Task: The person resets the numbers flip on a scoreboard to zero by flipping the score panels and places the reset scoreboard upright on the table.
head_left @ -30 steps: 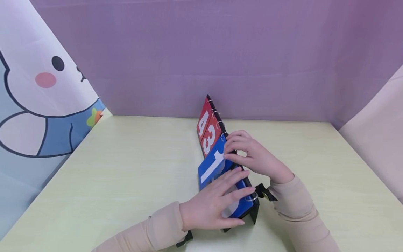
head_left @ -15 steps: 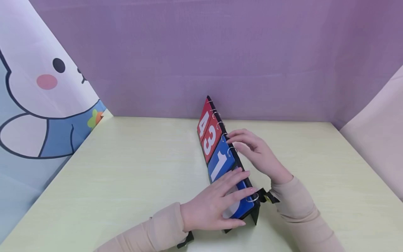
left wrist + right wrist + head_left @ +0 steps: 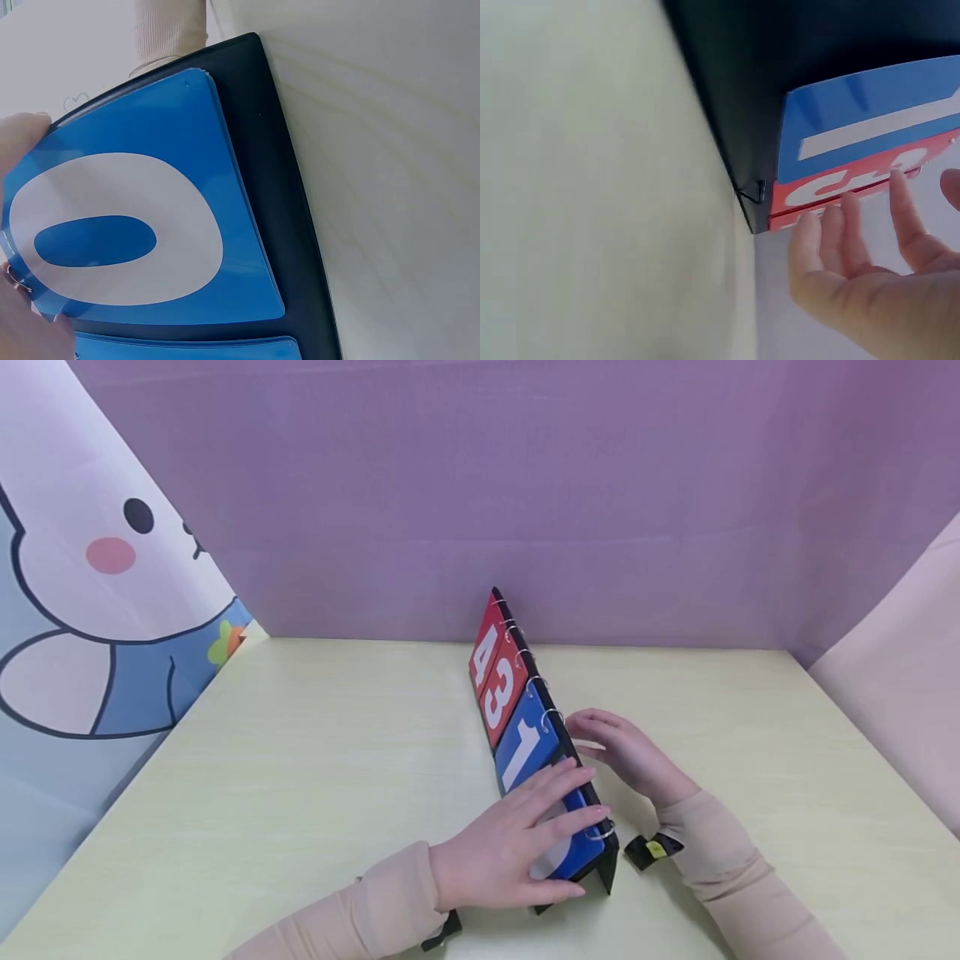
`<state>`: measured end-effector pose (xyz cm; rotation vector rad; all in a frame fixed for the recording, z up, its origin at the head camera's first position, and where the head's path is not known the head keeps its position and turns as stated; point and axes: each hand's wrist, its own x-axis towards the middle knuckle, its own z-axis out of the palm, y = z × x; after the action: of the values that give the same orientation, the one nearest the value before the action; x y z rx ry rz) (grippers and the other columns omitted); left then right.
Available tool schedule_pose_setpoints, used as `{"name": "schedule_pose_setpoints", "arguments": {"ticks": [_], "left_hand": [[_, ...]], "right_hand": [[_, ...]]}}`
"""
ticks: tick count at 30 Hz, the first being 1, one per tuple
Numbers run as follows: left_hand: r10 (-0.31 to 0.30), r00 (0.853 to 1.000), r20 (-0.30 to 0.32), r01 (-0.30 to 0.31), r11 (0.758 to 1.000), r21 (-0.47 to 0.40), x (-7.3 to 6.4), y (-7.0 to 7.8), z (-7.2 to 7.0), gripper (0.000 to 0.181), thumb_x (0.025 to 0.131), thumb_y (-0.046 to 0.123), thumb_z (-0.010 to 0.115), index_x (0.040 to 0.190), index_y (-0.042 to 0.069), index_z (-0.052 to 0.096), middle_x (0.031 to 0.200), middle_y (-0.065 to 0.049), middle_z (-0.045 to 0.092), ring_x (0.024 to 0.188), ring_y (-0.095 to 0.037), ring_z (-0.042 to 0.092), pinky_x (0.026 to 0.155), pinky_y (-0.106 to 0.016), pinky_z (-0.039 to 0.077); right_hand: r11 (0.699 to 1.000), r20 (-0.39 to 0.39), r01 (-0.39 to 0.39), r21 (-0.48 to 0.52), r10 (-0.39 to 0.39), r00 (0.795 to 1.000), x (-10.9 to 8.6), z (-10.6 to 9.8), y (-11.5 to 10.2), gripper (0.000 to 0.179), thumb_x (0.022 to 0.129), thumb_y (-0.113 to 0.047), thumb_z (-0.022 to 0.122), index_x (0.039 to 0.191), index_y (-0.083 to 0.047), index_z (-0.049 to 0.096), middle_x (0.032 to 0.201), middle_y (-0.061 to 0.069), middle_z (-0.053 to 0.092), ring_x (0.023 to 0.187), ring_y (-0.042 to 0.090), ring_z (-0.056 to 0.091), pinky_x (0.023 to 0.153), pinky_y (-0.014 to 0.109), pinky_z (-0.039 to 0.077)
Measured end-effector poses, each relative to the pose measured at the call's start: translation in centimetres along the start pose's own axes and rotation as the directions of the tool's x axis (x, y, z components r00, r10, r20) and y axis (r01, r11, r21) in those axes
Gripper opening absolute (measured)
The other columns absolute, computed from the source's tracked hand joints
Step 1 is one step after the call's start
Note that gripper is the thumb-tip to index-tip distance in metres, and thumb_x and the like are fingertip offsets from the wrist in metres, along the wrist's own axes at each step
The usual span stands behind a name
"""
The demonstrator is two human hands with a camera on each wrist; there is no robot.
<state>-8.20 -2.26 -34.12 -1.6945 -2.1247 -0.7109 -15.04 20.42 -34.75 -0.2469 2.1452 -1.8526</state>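
A black flip scoreboard (image 3: 525, 657) stands tent-like on the table, with white numerals on ringed cards. Red cards 4 (image 3: 486, 647) and 3 (image 3: 501, 693) sit at its far end; a blue card 1 (image 3: 527, 742) comes nearer. My left hand (image 3: 502, 852) lies spread over the near end, fingers straight across the blue card 0 (image 3: 180, 187), thumb at its near edge. My right hand (image 3: 626, 756) is at the board's right side with nothing in it, fingers slightly bent. In the right wrist view its fingers (image 3: 907, 214) overlap a red card (image 3: 840, 184) on the back.
The board stands on a pale yellow-green table (image 3: 337, 735). A purple cloth (image 3: 450, 485) hangs behind it, a cartoon-printed cloth (image 3: 60, 610) on the left and a pale one (image 3: 900, 660) on the right. Black straps (image 3: 654, 850) show at the wrists.
The blue 1 card, lifted at first, dropped flat against the board. My right hand let go of it, then moved down and right behind the ringed edge. The left hand stayed put.
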Motion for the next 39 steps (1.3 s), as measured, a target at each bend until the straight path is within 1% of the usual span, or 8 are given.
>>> {"name": "schedule_pose_setpoints", "arguments": {"ticks": [4, 7, 10, 14, 23, 31, 36, 39], "left_hand": [[-0.003, 1.0, -0.001, 0.003, 1.0, -0.005, 0.0, -0.1, 0.0, 0.081, 0.082, 0.039, 0.072, 0.142, 0.013, 0.025, 0.154, -0.014, 0.017, 0.145, -0.029, 0.017, 0.118, -0.04, 0.019], [0.002, 1.0, -0.006, -0.002, 1.0, 0.001, 0.0, -0.1, 0.0, 0.081, 0.082, 0.04, 0.072, 0.142, 0.012, 0.026, 0.154, -0.014, 0.018, 0.145, -0.029, 0.017, 0.118, -0.04, 0.018], [0.001, 1.0, -0.004, -0.001, 1.0, 0.0, 0.0, -0.1, 0.0, 0.081, 0.082, 0.04, 0.072, 0.142, 0.013, 0.026, 0.154, -0.015, 0.018, 0.145, -0.028, 0.017, 0.118, -0.04, 0.018], [-0.006, 1.0, 0.001, 0.006, 1.0, -0.006, 0.0, -0.1, 0.0, 0.081, 0.082, 0.04, 0.072, 0.142, 0.013, 0.025, 0.153, -0.015, 0.019, 0.145, -0.027, 0.017, 0.118, -0.039, 0.019], [-0.011, 1.0, -0.002, 0.011, 1.0, -0.014, -0.1, -0.1, 0.1, 0.081, 0.082, 0.04, 0.072, 0.142, 0.013, 0.025, 0.154, -0.014, 0.017, 0.145, -0.028, 0.017, 0.118, -0.039, 0.019], [-0.018, 1.0, 0.01, 0.018, 1.0, -0.019, -0.1, -0.1, 0.1, 0.082, 0.082, 0.039, 0.072, 0.143, 0.013, 0.025, 0.155, -0.014, 0.016, 0.146, -0.028, 0.015, 0.118, -0.039, 0.018], [-0.018, 1.0, 0.012, 0.018, 1.0, -0.014, -0.1, -0.2, 0.1, 0.082, 0.081, 0.04, 0.072, 0.143, 0.013, 0.025, 0.155, -0.013, 0.016, 0.146, -0.028, 0.015, 0.118, -0.039, 0.018], [-0.011, 1.0, 0.003, 0.011, 1.0, -0.002, -0.1, -0.2, 0.2, 0.081, 0.081, 0.04, 0.072, 0.142, 0.013, 0.026, 0.154, -0.014, 0.017, 0.145, -0.028, 0.016, 0.118, -0.039, 0.019]], "right_hand": [[0.996, 0.086, -0.01, 0.091, 0.002, 0.996, 0.1, -0.6, 1.0, 0.03, 0.103, -0.028, 0.034, 0.112, -0.01, 0.057, 0.112, -0.005, 0.058, 0.111, 0.011, 0.058, 0.101, 0.032, 0.044], [0.988, 0.147, -0.02, 0.152, -0.003, 0.989, 0.2, -1.0, 1.4, 0.03, 0.104, -0.026, 0.03, 0.112, -0.014, 0.056, 0.111, -0.006, 0.059, 0.106, 0.01, 0.06, 0.093, 0.024, 0.047], [0.981, 0.19, -0.042, 0.189, 0.005, 0.982, 0.3, -1.2, 1.7, 0.031, 0.104, -0.027, 0.027, 0.112, -0.017, 0.056, 0.112, -0.005, 0.059, 0.105, 0.012, 0.06, 0.093, 0.026, 0.046], [0.971, 0.215, -0.078, 0.224, 0.029, 0.976, 0.4, -1.2, 1.9, 0.033, 0.104, -0.027, 0.026, 0.108, -0.024, 0.058, 0.108, -0.005, 0.061, 0.101, 0.014, 0.06, 0.092, 0.029, 0.044], [0.943, 0.203, -0.124, 0.309, 0.062, 0.977, 0.3, -0.8, 2.3, 0.034, 0.105, -0.025, 0.026, 0.106, -0.026, 0.06, 0.105, -0.002, 0.061, 0.096, 0.011, 0.059, 0.086, 0.025, 0.049], [0.886, 0.21, -0.153, 0.438, 0.065, 0.976, 0.4, -0.7, 2.4, 0.039, 0.105, -0.021, 0.024, 0.102, -0.023, 0.063, 0.102, -0.002, 0.063, 0.095, 0.011, 0.06, 0.083, 0.023, 0.049], [0.865, 0.192, -0.154, 0.478, 0.069, 0.979, 0.4, -0.7, 2.4, 0.039, 0.105, -0.02, 0.025, 0.102, -0.02, 0.063, 0.102, 0.0, 0.064, 0.095, 0.012, 0.061, 0.083, 0.024, 0.051], [0.841, 0.172, -0.161, 0.516, 0.082, 0.982, 0.3, -0.8, 2.4, 0.037, 0.105, -0.019, 0.025, 0.102, -0.018, 0.062, 0.103, 0.002, 0.064, 0.095, 0.013, 0.061, 0.083, 0.025, 0.051]]}}
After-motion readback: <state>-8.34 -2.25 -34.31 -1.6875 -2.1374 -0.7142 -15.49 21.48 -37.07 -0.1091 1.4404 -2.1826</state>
